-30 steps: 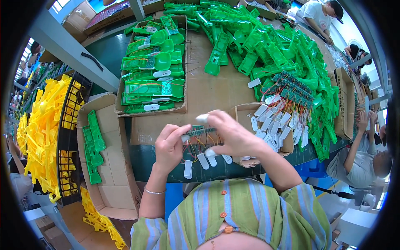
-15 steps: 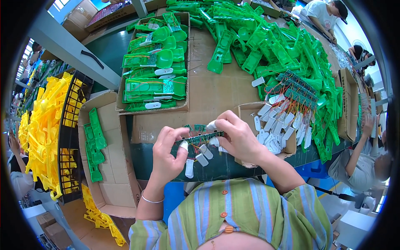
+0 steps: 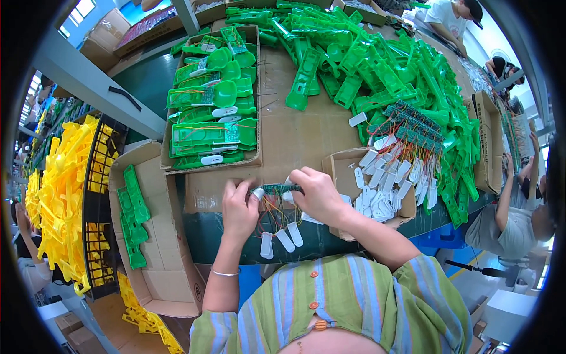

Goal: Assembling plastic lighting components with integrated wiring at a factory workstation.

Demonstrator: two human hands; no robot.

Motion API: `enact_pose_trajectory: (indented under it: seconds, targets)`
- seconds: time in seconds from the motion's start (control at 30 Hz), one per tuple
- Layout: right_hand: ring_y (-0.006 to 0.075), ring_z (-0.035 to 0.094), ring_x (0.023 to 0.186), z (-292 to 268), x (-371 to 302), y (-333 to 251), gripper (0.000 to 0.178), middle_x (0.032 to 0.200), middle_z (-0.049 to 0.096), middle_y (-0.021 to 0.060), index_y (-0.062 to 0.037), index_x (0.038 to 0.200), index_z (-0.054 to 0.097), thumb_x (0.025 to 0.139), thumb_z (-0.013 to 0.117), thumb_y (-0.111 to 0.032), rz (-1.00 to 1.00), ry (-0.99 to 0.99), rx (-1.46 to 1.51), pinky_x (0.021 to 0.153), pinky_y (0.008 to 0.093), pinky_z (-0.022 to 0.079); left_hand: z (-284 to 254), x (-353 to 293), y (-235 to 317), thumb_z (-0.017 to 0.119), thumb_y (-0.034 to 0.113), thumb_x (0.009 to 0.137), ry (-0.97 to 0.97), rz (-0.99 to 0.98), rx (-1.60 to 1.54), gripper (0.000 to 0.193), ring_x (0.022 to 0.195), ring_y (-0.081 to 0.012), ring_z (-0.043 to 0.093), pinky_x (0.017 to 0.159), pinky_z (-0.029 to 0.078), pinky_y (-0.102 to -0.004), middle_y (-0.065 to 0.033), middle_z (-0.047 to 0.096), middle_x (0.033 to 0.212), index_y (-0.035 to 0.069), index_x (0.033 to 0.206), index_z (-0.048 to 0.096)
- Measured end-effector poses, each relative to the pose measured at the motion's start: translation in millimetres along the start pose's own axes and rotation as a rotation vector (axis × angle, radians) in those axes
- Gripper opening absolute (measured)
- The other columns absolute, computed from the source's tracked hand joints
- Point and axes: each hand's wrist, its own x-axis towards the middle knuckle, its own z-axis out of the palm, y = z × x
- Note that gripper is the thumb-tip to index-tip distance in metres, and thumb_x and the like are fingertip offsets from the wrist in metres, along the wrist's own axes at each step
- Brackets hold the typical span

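Note:
Both hands hold a narrow strip of green circuit boards (image 3: 279, 189) in front of my body. My left hand (image 3: 239, 207), slightly blurred at the fingers, pinches its left end. My right hand (image 3: 321, 196) grips the right end between thumb and fingers. White covers sit on some fingertips. Thin coloured wires run down from the strip to several white plastic pieces (image 3: 285, 241), which hang near the table's front edge. To the right stands a cardboard box of loose white pieces (image 3: 377, 199); wired circuit boards (image 3: 414, 127) lie just behind it.
A large heap of green plastic shells (image 3: 377, 65) covers the far right. At the back left, a carton (image 3: 259, 154) holds green shells fitted with boards. Left of me are a cardboard tray (image 3: 167, 259) with green shells and a black crate (image 3: 97, 203) of yellow parts. Other people work nearby.
The board strip has come left and is now level. The white pieces hang lower and farther apart on their wires. My right hand has shifted left, and the whole view has moved slightly.

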Motion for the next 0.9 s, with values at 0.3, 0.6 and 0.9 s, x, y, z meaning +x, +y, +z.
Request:
enact_pose_trajectory:
  seconds: [0.3,0.6,0.9]
  targets:
    - [0.0366,0.056,0.067,6.1,-0.2,-1.2,0.013,0.072,0.054,0.0160,-0.0012,0.077,0.051,0.069,0.062,-0.003,0.032,0.081,0.053,0.058,0.0421,0.047,8.1,6.0,31.6,0.057,-0.002,0.072,-0.123,-0.035,-0.292,0.015,0.069,-0.0215,0.054,0.061,0.045,-0.0313,-0.0087,0.055,0.077,0.000,0.085,0.063]
    - [0.0298,0.061,0.080,-56.3,-9.5,3.1,0.027,0.089,0.061,0.0105,-0.0056,0.098,0.062,0.072,0.058,-0.001,-0.188,0.226,-0.084,0.070,0.0395,0.052,9.9,2.9,4.7,0.054,-0.001,0.073,-0.034,0.171,0.129,0.022,0.083,-0.0320,0.054,0.070,0.046,-0.0400,-0.0160,0.053,0.085,-0.001,0.094,0.062]
    - [0.0292,0.055,0.096,-204.0,-75.4,133.4,0.021,0.097,0.058,0.0118,-0.0041,0.087,0.056,0.068,0.065,-0.001,0.188,0.469,-0.828,0.084,0.0412,0.042,8.5,10.6,49.4,0.054,-0.004,0.072,-0.002,0.258,0.019,0.026,0.087,-0.0255,0.054,0.075,0.048,-0.0316,-0.0132,0.050,0.090,-0.002,0.097,0.061]
